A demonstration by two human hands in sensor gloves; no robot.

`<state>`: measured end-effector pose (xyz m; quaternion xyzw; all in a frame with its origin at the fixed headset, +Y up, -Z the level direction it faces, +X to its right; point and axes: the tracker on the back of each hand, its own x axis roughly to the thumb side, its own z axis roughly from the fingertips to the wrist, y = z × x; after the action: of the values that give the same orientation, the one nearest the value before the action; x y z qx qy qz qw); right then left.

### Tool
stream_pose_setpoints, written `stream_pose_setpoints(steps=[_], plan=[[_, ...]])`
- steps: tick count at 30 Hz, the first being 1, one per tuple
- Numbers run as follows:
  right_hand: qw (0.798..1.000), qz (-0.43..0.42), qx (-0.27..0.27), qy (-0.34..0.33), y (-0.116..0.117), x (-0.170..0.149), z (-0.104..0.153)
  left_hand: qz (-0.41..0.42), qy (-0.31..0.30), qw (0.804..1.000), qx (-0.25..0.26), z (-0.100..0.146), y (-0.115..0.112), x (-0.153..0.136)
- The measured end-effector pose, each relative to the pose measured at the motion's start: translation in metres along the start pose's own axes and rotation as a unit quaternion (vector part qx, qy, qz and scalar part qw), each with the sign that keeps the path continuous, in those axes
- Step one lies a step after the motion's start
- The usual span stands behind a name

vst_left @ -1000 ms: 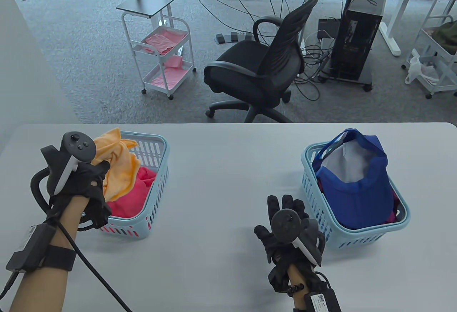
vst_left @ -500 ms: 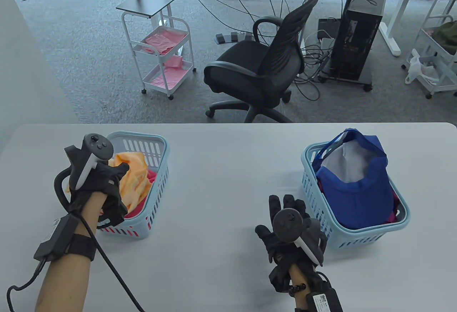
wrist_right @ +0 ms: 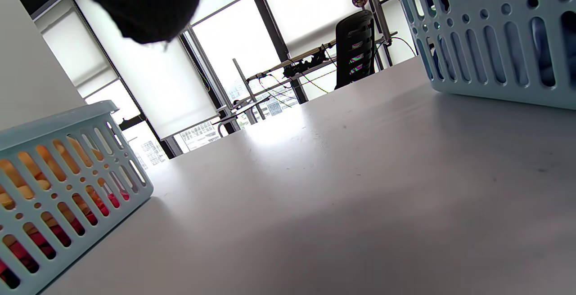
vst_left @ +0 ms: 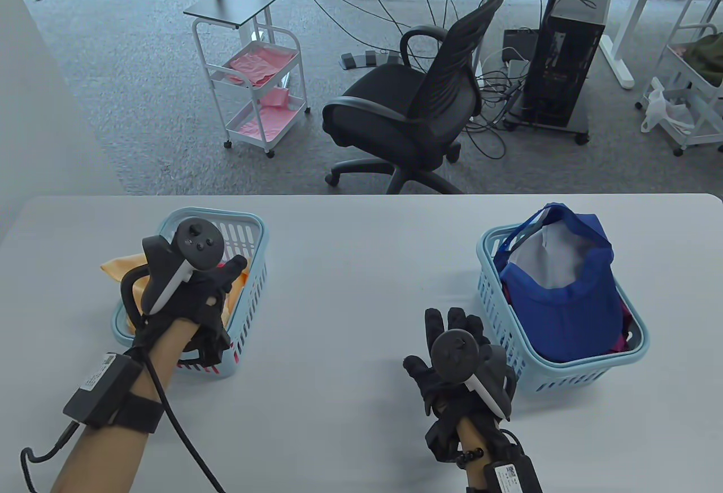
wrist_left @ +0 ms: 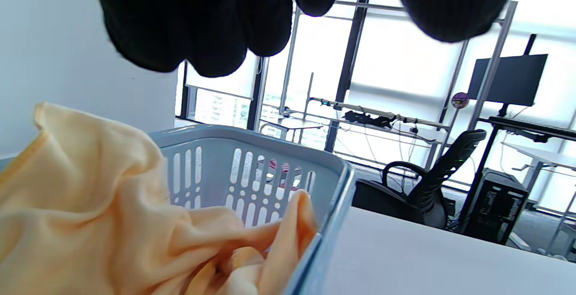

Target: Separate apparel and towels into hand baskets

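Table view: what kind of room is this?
Probably an office or lab: an office chair, a computer tower with loose cables, and desks by big windows beyond the white table.

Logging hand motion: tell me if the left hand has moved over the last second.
Yes. The left hand moved rightward and toward the near edge, from beside the left basket to over it, lowering the orange towel inside.

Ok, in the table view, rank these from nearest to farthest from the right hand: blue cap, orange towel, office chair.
From the right hand:
1. Blue cap, in the basket just to its right.
2. Orange towel, in the left basket across the table.
3. Office chair, on the floor beyond the table.
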<state>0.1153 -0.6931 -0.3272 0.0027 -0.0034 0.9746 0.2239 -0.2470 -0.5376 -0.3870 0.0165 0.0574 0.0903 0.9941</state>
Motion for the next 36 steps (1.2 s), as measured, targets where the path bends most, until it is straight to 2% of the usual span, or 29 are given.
stream_pose_setpoints(steps=[5,7,9,13,17,20,22,24,30,36], plan=[[1.0,0.001,0.0,0.002,0.0,0.0,0.0,-0.019,-0.096,0.995,0.028,0.037,-0.003,0.04],[1.0,0.003,0.0,0.002,0.0,0.0,0.0,-0.034,-0.132,0.99,0.038,0.051,-0.01,0.052],[1.0,0.005,0.0,0.002,0.0,0.0,0.0,-0.051,-0.162,0.985,0.026,0.063,-0.025,0.062],[1.0,0.01,0.003,0.001,0.002,0.001,0.0,-0.123,-0.195,0.972,0.048,0.081,-0.066,0.072],[1.0,0.016,0.006,0.0,0.004,0.002,0.0,-0.216,-0.22,0.948,0.077,0.093,-0.119,0.075],[1.0,0.02,0.007,-0.001,0.005,0.003,0.0,-0.252,-0.23,0.937,0.081,0.097,-0.147,0.072],[1.0,0.022,0.007,-0.002,0.005,0.004,0.0,-0.259,-0.231,0.933,0.101,0.1,-0.162,0.067],[1.0,0.025,0.008,-0.003,0.006,0.005,0.0,-0.268,-0.243,0.929,0.075,0.1,-0.168,0.067],[0.999,0.038,0.001,-0.008,0.008,0.007,0.001,-0.258,-0.25,0.929,0.091,0.104,-0.166,0.068],[0.999,0.045,-0.009,-0.011,0.008,0.007,0.001,-0.261,-0.256,0.927,0.084,0.108,-0.167,0.07]])
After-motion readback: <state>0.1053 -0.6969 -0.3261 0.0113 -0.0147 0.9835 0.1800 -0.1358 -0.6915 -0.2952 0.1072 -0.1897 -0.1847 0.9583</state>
